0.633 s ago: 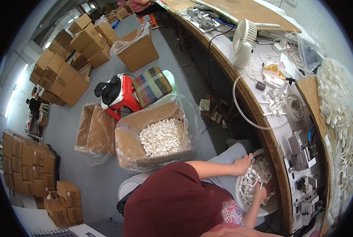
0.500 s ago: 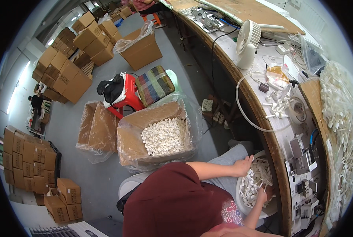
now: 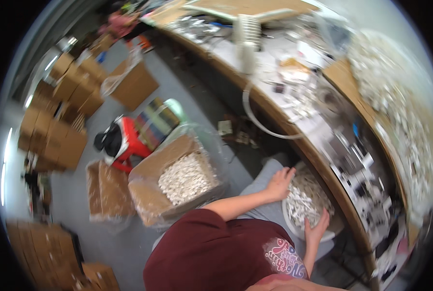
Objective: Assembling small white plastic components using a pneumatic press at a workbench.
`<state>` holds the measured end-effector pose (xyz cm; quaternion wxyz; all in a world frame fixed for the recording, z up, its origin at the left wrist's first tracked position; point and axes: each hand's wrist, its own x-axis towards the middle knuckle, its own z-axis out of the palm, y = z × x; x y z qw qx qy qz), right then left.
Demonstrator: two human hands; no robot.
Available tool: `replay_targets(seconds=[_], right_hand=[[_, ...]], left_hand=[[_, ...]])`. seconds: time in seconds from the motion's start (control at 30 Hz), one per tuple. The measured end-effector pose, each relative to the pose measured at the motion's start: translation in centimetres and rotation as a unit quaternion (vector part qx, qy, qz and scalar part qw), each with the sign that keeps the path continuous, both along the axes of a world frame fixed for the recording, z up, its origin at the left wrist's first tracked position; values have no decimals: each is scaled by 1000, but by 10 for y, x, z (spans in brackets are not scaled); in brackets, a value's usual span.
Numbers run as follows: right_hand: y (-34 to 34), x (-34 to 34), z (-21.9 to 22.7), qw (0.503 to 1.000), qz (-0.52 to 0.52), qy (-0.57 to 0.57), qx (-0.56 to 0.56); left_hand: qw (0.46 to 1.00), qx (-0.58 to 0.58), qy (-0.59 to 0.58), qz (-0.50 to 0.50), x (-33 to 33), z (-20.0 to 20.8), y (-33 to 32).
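A white round tub (image 3: pixel 285 218) full of small white plastic pieces (image 3: pixel 304 203) sits at my lap, beside the bench edge. My left hand (image 3: pixel 278 185) lies at the tub's far left rim, its fingers stretched out and slightly apart. At the near right side, my right hand (image 3: pixel 317 227) is over the pieces with thumb and fingers spread. I see no piece held in either hand, though blur softens the fingertips.
The workbench (image 3: pixel 274 109) curves along the right, carrying a white fan (image 3: pixel 247 46), a looping clear hose (image 3: pixel 255 119) and metal fixtures (image 3: pixel 357 160). Left stand a lined carton (image 3: pixel 144 186) of white pieces, a red stool (image 3: pixel 129 140) and stacked cartons (image 3: pixel 51 136). Another person (image 3: pixel 119 24) sits far off.
The view has turned, shifting the bench and cartons leftward. My right hand has come up out of the pieces and its fingers have spread. My left hand stays by the rim.
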<state>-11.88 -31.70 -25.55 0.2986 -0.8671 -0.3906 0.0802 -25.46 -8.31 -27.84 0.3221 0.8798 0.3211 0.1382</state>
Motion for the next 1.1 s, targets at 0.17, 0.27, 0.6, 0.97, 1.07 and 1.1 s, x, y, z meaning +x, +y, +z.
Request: replay_targets(seconds=[0.17, 0.27, 0.6, 0.97, 1.07, 1.1], right_hand=[[16, -5, 99, 988, 90, 107, 60], [42, 14, 173, 974, 167, -12, 152], [96, 203, 323, 950, -38, -231, 207], [83, 285, 300, 979, -107, -136, -108], [88, 270, 298, 979, -44, -175, -90], [89, 264, 301, 981, -45, -172, -76]], left_hand=[[996, 12, -62, -57, -6, 27, -14], [990, -3, -97, -100, -8, 33, -26], [950, 7, -225, -215, 7, 77, -24], [908, 37, -295, -295, 25, 113, -34], [889, 36, -319, -327, 35, 120, -40], [884, 44, -325, -333, 38, 123, -41]])
